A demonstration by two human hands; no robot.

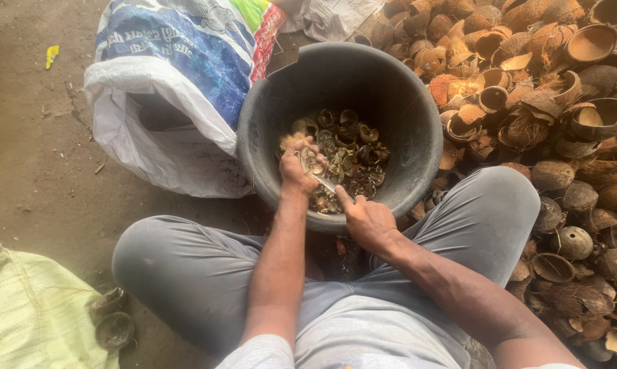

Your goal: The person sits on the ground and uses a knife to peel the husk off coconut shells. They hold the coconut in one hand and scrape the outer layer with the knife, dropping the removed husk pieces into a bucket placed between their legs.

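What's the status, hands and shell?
Left hand grips a husky coconut shell piece over the black tub. Right hand works a metal blade against it. Nothing blocking; shell pile to the right.

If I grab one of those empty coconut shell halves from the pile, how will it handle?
A coconut shell half probably feels stiff and light, being hollow. Its rounded bottom may rock or roll. The fibrous husk likely grips well, not slippery.

One black bucket point(417, 130); two sacks: one white-blue point(165, 89), one pale green point(35, 314); two hands point(296, 167) point(366, 219); coconut shells point(547, 102) too many to count.
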